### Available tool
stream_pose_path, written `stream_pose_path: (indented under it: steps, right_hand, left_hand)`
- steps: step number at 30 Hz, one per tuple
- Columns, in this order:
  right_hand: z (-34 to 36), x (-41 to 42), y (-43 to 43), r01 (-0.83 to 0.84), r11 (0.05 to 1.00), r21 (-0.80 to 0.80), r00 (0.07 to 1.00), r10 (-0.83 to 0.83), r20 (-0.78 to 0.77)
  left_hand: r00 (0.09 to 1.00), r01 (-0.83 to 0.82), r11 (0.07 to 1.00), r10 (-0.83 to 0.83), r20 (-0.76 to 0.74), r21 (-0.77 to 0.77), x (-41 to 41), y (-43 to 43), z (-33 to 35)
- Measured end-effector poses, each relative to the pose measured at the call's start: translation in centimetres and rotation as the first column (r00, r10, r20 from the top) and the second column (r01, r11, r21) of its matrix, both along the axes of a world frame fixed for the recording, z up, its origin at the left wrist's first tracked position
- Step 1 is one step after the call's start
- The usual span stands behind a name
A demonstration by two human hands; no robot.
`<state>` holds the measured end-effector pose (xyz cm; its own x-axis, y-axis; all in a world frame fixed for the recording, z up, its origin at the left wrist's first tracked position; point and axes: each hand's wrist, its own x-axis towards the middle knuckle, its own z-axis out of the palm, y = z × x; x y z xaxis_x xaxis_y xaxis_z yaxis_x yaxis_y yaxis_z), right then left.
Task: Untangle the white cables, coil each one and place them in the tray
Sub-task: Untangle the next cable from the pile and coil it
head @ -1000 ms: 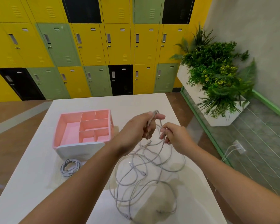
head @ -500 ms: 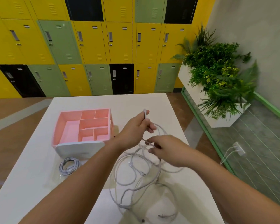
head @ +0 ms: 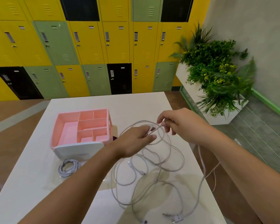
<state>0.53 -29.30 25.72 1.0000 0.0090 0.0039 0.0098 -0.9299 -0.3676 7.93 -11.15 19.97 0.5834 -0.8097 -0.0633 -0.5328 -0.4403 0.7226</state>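
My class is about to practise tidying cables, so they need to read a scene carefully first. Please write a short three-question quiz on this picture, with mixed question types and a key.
1. True or false: the coiled cable lies inside the pink tray.
2. The tangled cables lie on the white table. On which side of the tray, as the person sees it? A left, B right, C behind.
3. Which hand is nearer the tray?

Key
1. False: it lies on the table in front of the tray.
2. B.
3. The left hand.
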Motion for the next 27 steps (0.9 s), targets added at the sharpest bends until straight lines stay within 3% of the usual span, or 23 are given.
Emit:
stream_pose_path:
  steps: [6,10,13,17,23,27]
  right_hand:
    - [-0.4,1.0,-1.2,-0.098,0.963,-0.252,0.987,0.127,0.101]
    - [-1.7,1.8,-2.2,-0.111,0.888,-0.446,0.926,0.255,0.277]
    - [-1.6,1.7,-1.8,-0.095,0.865,-0.492,0.878,0.306,0.368]
    - [-1.1,1.4,-1.2,-0.116,0.87,-0.479,0.836,0.346,0.426]
    - [-2.0,2.2,-2.2,-0.042,0.912,-0.409,0.883,0.226,0.412]
    - [-2.8,2.4,-2.2,-0.007,0.994,-0.105,0.961,0.036,0.275]
  left_hand:
    - [0.999,-0.029,1.0,0.029,-0.04,0.001,-0.2,-0.1,0.8]
    - [0.998,-0.038,0.999,0.037,-0.052,-0.007,-0.3,-0.1,1.1]
    - [0.998,-0.041,0.998,0.043,-0.05,0.045,-0.1,-0.1,0.8]
    - [0.996,-0.047,0.997,0.051,-0.068,0.064,0.1,-0.1,0.9]
    - [0.993,-0.047,0.998,0.042,-0.114,-0.044,-0.7,-0.4,2.0]
    - [0.981,-0.092,0.986,0.066,-0.182,-0.139,-0.7,-0.4,2.4]
